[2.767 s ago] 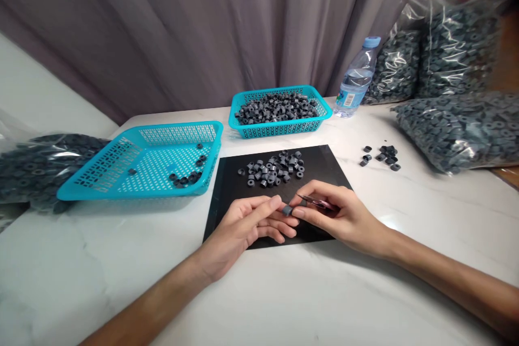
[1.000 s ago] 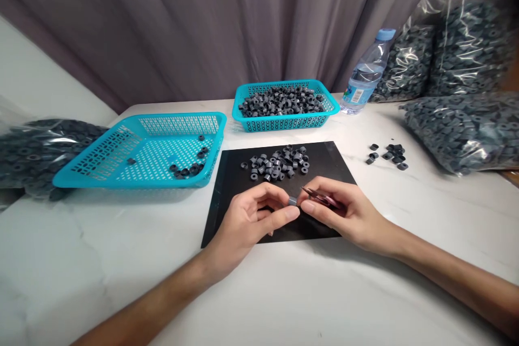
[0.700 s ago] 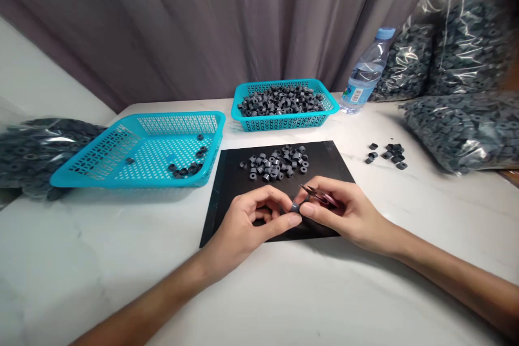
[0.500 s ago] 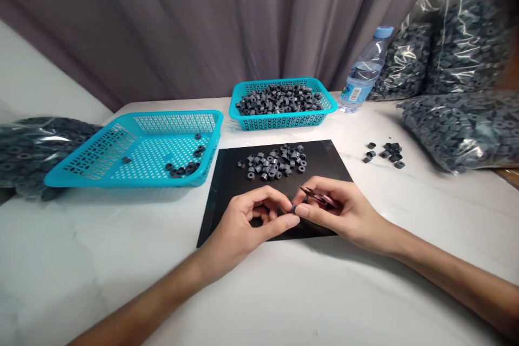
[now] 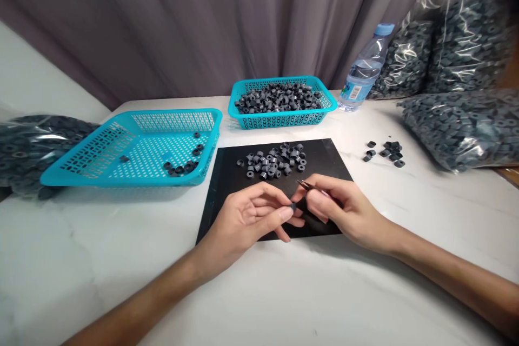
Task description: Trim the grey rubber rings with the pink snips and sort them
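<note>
1. A small dark ring is pinched by the left hand above the black mat.
2. A dark-tipped tool is gripped in the right hand.
3. Loose rings are heaped on the mat.

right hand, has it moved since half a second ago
Yes, partly: the right hand has drawn its thumb back toward the right edge of the black mat, away from the small ring.
</note>
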A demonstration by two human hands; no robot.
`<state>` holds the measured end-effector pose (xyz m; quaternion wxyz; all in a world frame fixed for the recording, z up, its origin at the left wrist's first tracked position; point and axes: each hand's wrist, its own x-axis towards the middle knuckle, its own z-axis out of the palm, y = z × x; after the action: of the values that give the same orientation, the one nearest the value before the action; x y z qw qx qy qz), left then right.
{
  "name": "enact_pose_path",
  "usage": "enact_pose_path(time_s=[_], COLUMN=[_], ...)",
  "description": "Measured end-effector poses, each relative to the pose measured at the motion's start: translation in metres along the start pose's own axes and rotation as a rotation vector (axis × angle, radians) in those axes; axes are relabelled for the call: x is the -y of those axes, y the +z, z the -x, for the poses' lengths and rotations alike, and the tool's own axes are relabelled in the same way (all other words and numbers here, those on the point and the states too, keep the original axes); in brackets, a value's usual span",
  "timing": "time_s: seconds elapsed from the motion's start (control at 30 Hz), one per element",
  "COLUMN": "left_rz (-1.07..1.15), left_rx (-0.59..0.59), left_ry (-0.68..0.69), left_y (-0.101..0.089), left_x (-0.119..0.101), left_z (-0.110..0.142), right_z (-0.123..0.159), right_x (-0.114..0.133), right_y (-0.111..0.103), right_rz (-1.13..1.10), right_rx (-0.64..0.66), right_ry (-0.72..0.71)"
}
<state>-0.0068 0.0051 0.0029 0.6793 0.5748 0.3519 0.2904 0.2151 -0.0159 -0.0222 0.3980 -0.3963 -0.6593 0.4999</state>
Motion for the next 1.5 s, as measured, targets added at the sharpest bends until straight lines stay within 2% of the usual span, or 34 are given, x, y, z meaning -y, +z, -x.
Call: enact_pose_path(time_s=[0.23,0.43,0.73,1.5], left_rz=[-0.007,0.023,0.033,0.033], left_rx=[0.0,0.036,0.007,-0.054], left_ry=[0.049,0.074,0.03,-0.008], left_y=[-0.005,-0.006,-0.006,-0.003], left_x=[0.0,-0.001,-0.002,-0.004], left_z=[0.001,0.002,0.002,0.002], right_z=[0.002,0.002,0.002,0.001], right_x=[0.001,0.004,0.006,0.0], right_y=[-0.014,-0.014,-0.011,-0.014], right_rz=[0.181,0.315,0.389,0.505], right_rx=[0.07,0.052,0.028,0.016], right_ry=[-0.05,-0.255,-0.409,-0.514])
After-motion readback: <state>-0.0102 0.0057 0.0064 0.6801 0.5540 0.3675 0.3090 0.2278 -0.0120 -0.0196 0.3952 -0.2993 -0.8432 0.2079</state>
